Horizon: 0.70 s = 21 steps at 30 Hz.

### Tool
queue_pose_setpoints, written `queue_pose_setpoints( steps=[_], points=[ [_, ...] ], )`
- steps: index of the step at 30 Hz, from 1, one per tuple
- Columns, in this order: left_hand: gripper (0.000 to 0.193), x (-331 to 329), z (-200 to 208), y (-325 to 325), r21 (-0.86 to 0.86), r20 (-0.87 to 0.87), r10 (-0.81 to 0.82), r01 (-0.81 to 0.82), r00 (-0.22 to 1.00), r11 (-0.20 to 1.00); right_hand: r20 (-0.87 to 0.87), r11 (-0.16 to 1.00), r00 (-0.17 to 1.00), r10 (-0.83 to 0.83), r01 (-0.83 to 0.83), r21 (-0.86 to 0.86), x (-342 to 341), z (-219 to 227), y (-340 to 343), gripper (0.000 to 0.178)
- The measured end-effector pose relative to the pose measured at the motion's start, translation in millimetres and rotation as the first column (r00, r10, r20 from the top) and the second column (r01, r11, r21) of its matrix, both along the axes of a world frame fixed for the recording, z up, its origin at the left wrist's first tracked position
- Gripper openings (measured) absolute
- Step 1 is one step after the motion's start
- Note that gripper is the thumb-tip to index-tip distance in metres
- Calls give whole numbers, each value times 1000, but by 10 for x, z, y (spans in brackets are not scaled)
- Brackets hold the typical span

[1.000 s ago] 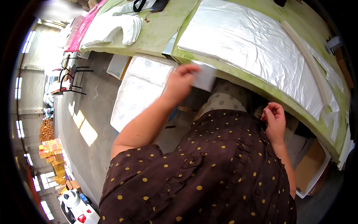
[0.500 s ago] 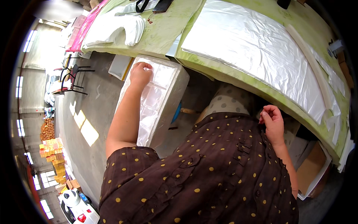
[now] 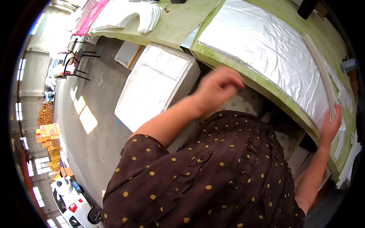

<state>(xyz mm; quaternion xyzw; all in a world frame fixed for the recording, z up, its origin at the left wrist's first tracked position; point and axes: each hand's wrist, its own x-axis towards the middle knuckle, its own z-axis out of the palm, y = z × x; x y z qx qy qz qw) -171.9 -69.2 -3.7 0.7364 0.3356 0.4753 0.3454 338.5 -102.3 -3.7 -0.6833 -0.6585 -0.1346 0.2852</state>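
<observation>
Just in front of the table [image 3: 291,13]: left hand [image 3: 218,89], palm turned down above the lap, its fingers loosely bent; motion blur hides the fingertips, so whether they close on anything cannot be told.
At the table's right side: right hand [image 3: 329,127], open, fingers stretched out and thumb apart, at the lower right corner of the plastic film; whether the fingertips touch the strip beside them is unclear.
Plastic film [image 3: 258,45]: a wrinkled, silvery-white stack, flat on the table beyond both hands.
Cream strip [image 3: 319,62]: long and narrow, lying along the film's right edge, its lower end beside the right hand's fingers.
Table cover: pale green cloth, with a seam left of the film.
White sheets [image 3: 125,17]: a curved, layered pile on the table's left part, near a pink cloth [image 3: 91,17].
Foam box [image 3: 185,81]: white, left of the left hand and below the table edge, with clear packets [image 3: 167,60] showing on top.
Floor, far left: black-framed chair [image 3: 78,57], stacked yellow cartons [image 3: 49,140] and a white car [image 3: 76,201].
</observation>
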Motion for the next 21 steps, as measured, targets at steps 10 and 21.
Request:
queue_pose_setpoints(
  steps=[10,21],
  points=[
    [21,924,2,-331,-339,-74,-550,497,832,799,112,904,961,-255,278,-324,459,93,-168,52],
    [42,2238,349,468,101,-409,-440,519,799,849,-870,910,438,-225,-226,-348,-1371,360,-598,74]
  ],
)
